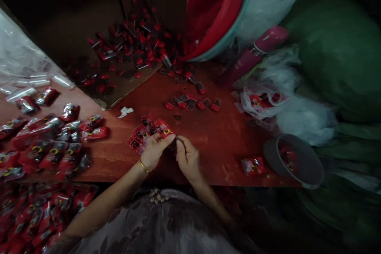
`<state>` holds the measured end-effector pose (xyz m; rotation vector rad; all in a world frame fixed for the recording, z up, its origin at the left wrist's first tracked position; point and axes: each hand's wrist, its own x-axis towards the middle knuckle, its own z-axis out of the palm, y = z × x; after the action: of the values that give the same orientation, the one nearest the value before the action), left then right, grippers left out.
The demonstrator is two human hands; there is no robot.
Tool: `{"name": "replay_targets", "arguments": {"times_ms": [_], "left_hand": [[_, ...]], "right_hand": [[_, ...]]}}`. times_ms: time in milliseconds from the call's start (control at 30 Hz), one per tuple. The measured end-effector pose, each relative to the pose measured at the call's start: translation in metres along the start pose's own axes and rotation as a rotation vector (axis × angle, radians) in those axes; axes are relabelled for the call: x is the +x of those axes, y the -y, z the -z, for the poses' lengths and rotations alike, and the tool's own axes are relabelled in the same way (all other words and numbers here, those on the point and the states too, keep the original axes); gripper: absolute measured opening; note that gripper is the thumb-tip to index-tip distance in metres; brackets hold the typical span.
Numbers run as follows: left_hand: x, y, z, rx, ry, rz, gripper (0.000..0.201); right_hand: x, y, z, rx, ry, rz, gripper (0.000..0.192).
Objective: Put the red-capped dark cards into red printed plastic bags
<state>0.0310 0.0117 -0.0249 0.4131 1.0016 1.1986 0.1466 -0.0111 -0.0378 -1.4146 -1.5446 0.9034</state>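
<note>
Red printed packets fan out from the grip of the left hand, whose thumb and fingers are pinched narrow on their near edge; the fan lies flat on the table, spreading away and to the left of that grip. Just right of it, the right hand is curled with its fingertips nipped on a small dark piece too dim to identify, almost touching the left thumb. A gold bangle circles the left wrist.

Beyond the two grips, a little farther out on the table, sits a loose cluster of small red-capped pieces, and past those a bigger heap of the same on a sheet of cardboard. A red basin leans tilted behind that heap. Well to the left of the grips lie many filled red packets in a spread. To the right, one filled packet lies beside a grey bowl at the table edge, and a crumpled clear bag rests farther out
</note>
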Motion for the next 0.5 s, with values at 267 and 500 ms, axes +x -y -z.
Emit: {"name": "replay_targets", "arguments": {"times_ms": [267, 500], "left_hand": [[-0.002, -0.003, 0.002, -0.012, 0.027, -0.037, 0.036], [-0.01, 0.013, 0.001, 0.058, 0.142, -0.064, 0.037]], "right_hand": [[-0.001, 0.004, -0.004, 0.394, 0.163, -0.163, 0.022], [0.001, 0.01, -0.008, 0.275, 0.039, -0.169, 0.025]]}}
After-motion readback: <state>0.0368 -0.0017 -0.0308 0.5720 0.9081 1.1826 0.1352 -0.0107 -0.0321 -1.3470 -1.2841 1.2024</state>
